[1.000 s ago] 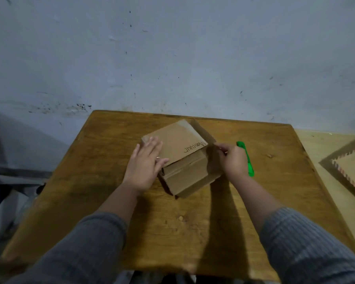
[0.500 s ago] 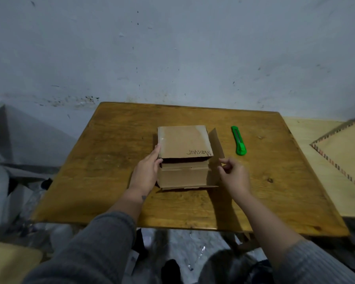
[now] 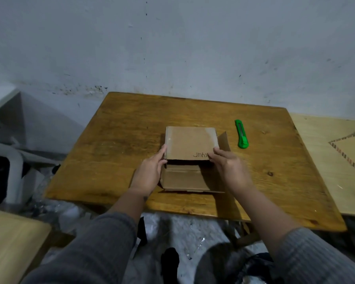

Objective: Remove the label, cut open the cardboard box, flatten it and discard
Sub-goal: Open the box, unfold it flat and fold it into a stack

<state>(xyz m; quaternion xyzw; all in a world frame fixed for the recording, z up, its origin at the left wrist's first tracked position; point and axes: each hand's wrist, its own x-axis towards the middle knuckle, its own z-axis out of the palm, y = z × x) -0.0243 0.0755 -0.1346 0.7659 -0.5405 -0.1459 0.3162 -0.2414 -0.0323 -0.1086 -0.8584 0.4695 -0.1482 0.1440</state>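
A brown cardboard box [image 3: 190, 143] lies on the wooden table [image 3: 119, 144], its top flap bearing handwriting near the front edge and a side flap sticking up at its right. My left hand [image 3: 152, 170] grips the box's left front corner. My right hand [image 3: 228, 165] holds the top flap's right front corner, covering part of the writing. A green utility knife [image 3: 241, 134] lies on the table just right of the box, untouched. I see no label on the box.
A grey-white wall rises right behind the table. A lighter wooden board [image 3: 340, 160] with a patterned edge adjoins the table's right side. A white plastic chair [image 3: 10, 167] stands at left. Another wooden surface [image 3: 10, 247] shows at bottom left. Crumpled plastic litters the floor below.
My right hand moved from the box's right side onto the top flap's front corner. My left hand stays on the left side. The camera pulled back.
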